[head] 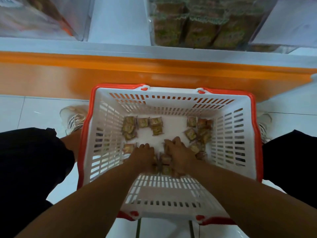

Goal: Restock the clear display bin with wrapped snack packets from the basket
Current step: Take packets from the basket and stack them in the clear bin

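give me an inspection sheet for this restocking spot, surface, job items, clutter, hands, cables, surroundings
Surface: white tiled floor; basket stands on it.
Job's things: snack packets scattered on the basket bottom; clear display bin on the shelf above already holds packets.
Clutter: nothing seen.
Hands: left hand and right hand both down in the basket, gathering packets between them.
Cables: nothing seen.
Surroundings: orange shelf edge; shoes beside the basket.

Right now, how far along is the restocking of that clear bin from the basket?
Partly done: the clear display bin on the shelf already holds rows of packets. In hand: both the left hand and the right hand are down in the basket, gathering the snack packets between them. Left: scattered packets at the far left and the far right of the basket floor.
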Action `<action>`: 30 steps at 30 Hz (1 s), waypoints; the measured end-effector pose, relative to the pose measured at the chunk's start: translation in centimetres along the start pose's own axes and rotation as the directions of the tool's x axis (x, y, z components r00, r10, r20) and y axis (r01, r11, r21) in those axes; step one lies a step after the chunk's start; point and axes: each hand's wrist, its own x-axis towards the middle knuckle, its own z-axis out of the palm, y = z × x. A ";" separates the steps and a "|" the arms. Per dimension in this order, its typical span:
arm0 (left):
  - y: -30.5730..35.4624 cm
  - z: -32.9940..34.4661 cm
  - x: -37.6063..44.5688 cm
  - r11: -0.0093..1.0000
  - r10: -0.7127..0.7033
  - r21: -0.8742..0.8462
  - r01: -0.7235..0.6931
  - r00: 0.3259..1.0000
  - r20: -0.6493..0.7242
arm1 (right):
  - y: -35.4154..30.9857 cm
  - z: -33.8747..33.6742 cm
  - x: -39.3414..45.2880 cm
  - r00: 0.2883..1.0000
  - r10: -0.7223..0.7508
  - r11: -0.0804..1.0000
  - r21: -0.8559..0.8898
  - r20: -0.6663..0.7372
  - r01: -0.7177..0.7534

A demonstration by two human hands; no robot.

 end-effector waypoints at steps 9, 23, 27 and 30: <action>0.6 -0.3 -0.2 0.959 -0.010 -0.271 0.081 0.967 0.254 | 1.0 -1.0 0.9 0.962 -0.203 0.960 -0.156 0.180 0.232; 2.1 -2.4 0.4 0.996 0.039 -0.086 0.010 0.833 0.552 | 0.8 0.0 0.1 0.965 -0.194 0.922 -0.302 0.175 0.240; 2.8 -2.6 0.0 0.999 0.036 0.010 -0.048 0.854 0.519 | 0.5 0.0 -0.1 0.955 -0.215 0.877 -0.389 0.205 0.281; 2.9 -2.4 0.1 0.997 0.034 0.047 -0.069 0.851 0.524 | 0.1 0.2 -0.4 0.948 -0.215 0.870 -0.395 0.237 0.296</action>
